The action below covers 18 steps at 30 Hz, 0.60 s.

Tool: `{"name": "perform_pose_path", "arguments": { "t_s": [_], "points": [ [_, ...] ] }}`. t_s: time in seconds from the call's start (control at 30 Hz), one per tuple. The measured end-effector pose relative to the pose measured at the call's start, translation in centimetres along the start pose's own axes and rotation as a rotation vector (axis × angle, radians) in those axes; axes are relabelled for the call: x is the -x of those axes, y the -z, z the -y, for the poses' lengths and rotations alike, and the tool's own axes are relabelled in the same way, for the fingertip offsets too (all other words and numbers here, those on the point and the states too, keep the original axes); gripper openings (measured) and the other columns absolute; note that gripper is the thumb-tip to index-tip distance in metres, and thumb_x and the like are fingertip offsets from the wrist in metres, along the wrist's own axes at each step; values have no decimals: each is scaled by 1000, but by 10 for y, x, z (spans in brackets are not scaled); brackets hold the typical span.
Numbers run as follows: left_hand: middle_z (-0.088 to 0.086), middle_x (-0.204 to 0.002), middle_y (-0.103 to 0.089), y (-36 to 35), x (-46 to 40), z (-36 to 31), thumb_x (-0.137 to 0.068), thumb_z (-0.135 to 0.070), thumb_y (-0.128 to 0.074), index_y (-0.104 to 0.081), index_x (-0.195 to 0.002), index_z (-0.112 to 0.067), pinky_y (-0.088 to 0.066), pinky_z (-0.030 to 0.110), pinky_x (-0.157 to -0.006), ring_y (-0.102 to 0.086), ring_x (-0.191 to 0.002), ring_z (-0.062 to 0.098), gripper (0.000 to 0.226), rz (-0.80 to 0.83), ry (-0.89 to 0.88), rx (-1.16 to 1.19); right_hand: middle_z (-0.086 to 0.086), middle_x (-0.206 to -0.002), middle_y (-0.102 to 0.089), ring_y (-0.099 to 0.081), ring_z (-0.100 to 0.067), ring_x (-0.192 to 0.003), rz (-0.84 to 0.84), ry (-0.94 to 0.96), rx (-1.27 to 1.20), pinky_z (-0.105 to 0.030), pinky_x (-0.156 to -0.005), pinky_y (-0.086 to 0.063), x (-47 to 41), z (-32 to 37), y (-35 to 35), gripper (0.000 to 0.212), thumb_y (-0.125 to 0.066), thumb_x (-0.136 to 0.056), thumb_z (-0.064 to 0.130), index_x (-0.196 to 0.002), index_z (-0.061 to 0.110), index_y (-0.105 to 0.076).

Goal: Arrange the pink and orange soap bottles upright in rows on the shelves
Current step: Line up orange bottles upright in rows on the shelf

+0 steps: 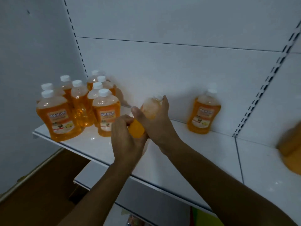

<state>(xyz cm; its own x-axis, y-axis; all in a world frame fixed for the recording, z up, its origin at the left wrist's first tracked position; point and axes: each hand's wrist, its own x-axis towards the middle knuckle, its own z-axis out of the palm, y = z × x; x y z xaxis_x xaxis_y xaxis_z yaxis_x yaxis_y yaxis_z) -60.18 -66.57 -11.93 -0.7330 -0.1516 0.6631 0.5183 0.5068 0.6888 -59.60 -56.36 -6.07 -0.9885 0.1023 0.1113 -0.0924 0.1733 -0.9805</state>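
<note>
Both my hands hold one orange soap bottle (147,110) over the middle of the white shelf (187,154). It is tilted, its neck pointing up and away. My left hand (127,137) grips its lower end and my right hand (156,121) wraps its upper part. Several orange bottles with white caps (78,108) stand upright in a cluster at the shelf's left end. A single orange bottle (203,111) stands upright against the back panel to the right. No pink bottle is visible.
A blurred orange object (291,152) lies at the right edge of the shelf. A lower white shelf (101,175) juts out beneath. Brown cardboard (42,190) sits at the lower left. Slotted uprights (267,82) frame the white back panel.
</note>
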Motion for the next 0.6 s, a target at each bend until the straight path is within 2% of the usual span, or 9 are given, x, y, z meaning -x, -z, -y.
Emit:
{"name": "perform_pose_path", "arguments": {
  "t_s": [0.1, 0.17, 0.23, 0.27, 0.3, 0.4, 0.43, 0.5, 0.6],
  "points": [
    [6, -103, -60, -27, 6, -13, -67, -39, -84, -56, -106, -11, -38, 20, -77, -54, -95, 22, 56, 41, -5, -122, 0, -136, -44, -49, -21, -120, -141, -46, -40, -46, -98, -48, -5, -1, 30, 102, -79, -71, 51, -146, 35, -13],
    [8, -109, -61, -37, 13, -15, -68, -49, -80, -56, -109, -14, -44, 30, -81, -54, -100, 23, 59, 137, -158, -122, 0, -126, -50, -55, -21, -111, -200, -72, -74, -46, -91, -53, -7, -10, 57, 85, -80, -75, 34, -143, 29, -29],
    [7, -119, -60, -43, 16, -10, -79, -62, -62, -56, -114, -15, -44, 31, -90, -52, -110, 18, 58, 248, -342, -56, -4, -123, -54, -59, -25, -108, -238, -122, -89, -48, -88, -55, -7, -14, 83, 79, -80, -75, 26, -140, 24, -36],
    [5, -126, -57, -47, 15, -9, -83, -64, -55, -55, -119, -16, -42, 28, -94, -50, -116, 15, 61, 312, -317, 17, -6, -121, -57, -61, -27, -106, -253, -131, -117, -50, -87, -55, -7, -15, 96, 74, -79, -75, 20, -137, 20, -40],
    [1, -132, -52, -51, 12, -9, -84, -64, -52, -51, -128, -17, -40, 25, -98, -47, -121, 11, 64, 389, -195, 105, -9, -118, -61, -63, -30, -104, -253, -128, -171, -52, -87, -55, -6, -13, 109, 66, -78, -76, 13, -133, 15, -44],
    [-2, -139, -52, -65, -7, -13, -85, -52, -62, -41, -141, -18, -46, 28, -98, -52, -125, 13, 69, 762, 279, 477, -15, -111, -67, -69, -34, -97, -190, -99, -382, -55, -82, -56, 0, -6, 142, 49, -73, -77, 4, -121, 8, -53],
    [1, -134, -58, -72, -12, -14, -86, -42, -66, -44, -140, -15, -50, 31, -96, -57, -120, 17, 64, 874, 310, 573, -15, -110, -67, -69, -34, -96, -168, -74, -398, -55, -81, -56, 2, -6, 151, 49, -74, -74, 6, -119, 8, -55],
    [3, -122, -67, -84, -17, -21, -87, -26, -69, -53, -133, -13, -54, 35, -91, -64, -111, 20, 51, 987, 225, 650, -13, -110, -68, -69, -32, -98, -139, -6, -316, -51, -81, -57, 5, -7, 165, 48, -74, -74, 11, -119, 9, -58],
    [-1, -115, -70, -105, -14, -30, -84, -22, -68, -59, -125, -15, -57, 32, -87, -67, -104, 13, 43, 933, 94, 575, -1, -106, -68, -67, -14, -99, -157, 126, 58, -33, -81, -57, 9, -10, 185, 33, -70, -84, 17, -115, 24, -62]
  ]
}}
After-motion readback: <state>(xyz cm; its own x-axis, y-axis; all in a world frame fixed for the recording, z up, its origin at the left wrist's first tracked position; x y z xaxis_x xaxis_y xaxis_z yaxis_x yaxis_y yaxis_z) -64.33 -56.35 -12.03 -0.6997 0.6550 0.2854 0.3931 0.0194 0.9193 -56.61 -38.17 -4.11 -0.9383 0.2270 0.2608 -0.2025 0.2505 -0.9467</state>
